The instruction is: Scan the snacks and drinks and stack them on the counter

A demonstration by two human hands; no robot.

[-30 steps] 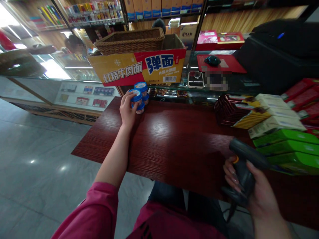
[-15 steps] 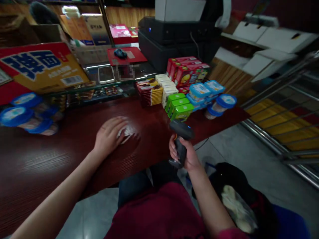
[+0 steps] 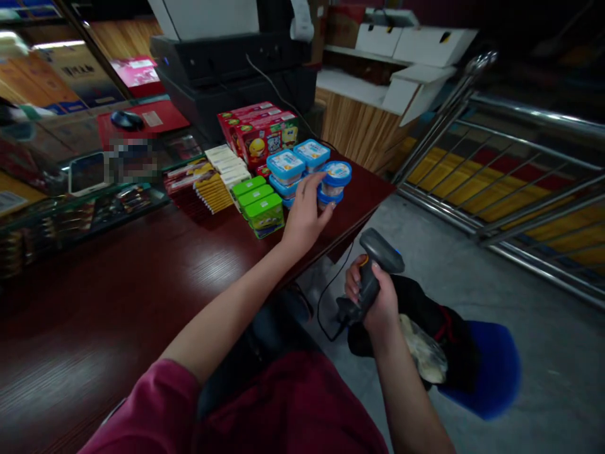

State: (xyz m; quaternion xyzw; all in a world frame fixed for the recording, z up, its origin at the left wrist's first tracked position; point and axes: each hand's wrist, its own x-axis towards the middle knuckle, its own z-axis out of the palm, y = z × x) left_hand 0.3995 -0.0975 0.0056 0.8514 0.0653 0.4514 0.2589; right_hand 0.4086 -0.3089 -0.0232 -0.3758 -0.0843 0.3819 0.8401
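Note:
My left hand [image 3: 306, 215] reaches across the dark wooden counter [image 3: 118, 284] to the right end, its fingers around a small blue-lidded tub [image 3: 334, 180] that stands on another one. More blue-lidded tubs [image 3: 293, 165] are stacked just behind it. My right hand [image 3: 373, 296] is below the counter edge, wrapped round the handle of a black barcode scanner [image 3: 375, 261] whose cable hangs down to the left.
Green boxes [image 3: 259, 203], flat yellow and dark packs [image 3: 203, 186] and red cartons [image 3: 258, 132] line the counter. A black till [image 3: 227, 69] stands behind. A phone [image 3: 87, 171] and a mouse [image 3: 123, 120] lie on the glass case. A metal railing [image 3: 520, 164] is at the right, a bag [image 3: 425, 334] on the floor.
My view has swung right. My left hand left the blue tubs at the counter's left end, crossed the counter and now closes on a tub at the right end. The scanner stays in my right hand.

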